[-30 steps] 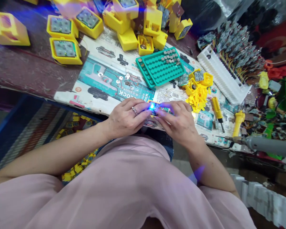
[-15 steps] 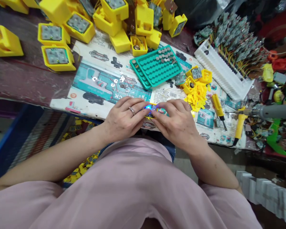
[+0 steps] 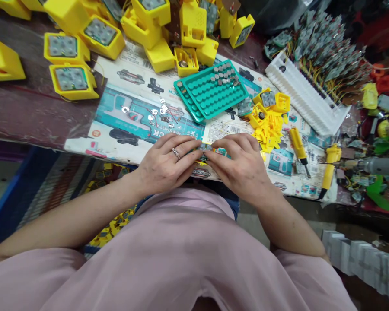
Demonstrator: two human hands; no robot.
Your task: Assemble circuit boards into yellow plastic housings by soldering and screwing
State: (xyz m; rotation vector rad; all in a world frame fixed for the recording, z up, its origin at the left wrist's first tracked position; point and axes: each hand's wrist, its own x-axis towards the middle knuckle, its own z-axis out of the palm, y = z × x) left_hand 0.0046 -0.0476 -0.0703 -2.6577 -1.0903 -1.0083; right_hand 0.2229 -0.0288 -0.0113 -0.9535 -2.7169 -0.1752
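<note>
Between my two hands, near the table's front edge, sits a small yellow casing with a grey button pad (image 3: 205, 147), mostly covered by my fingers. My left hand (image 3: 168, 162), with a ring on one finger, closes on its left side. On the other side my right hand (image 3: 241, 162) pinches it with thumb and fingertips. Just beyond lies a teal tray (image 3: 210, 101) with small round metal cells in its far corner. Small shiny metal pieces (image 3: 163, 108) lie scattered on the printed cardboard (image 3: 116, 147) to the left of the tray.
Many yellow casings (image 3: 162, 56) are heaped at the back left. Small yellow parts (image 3: 268, 129) lie right of the tray. A white foam rack (image 3: 306, 95) holds wired boards. A yellow screwdriver (image 3: 297, 144) and a soldering iron (image 3: 372, 165) lie at the right.
Blue light glowed from the casing between my fingers earlier; now it is dark and its grey pad shows. My hands stay on it, nearly in place. The view has shifted slightly.
</note>
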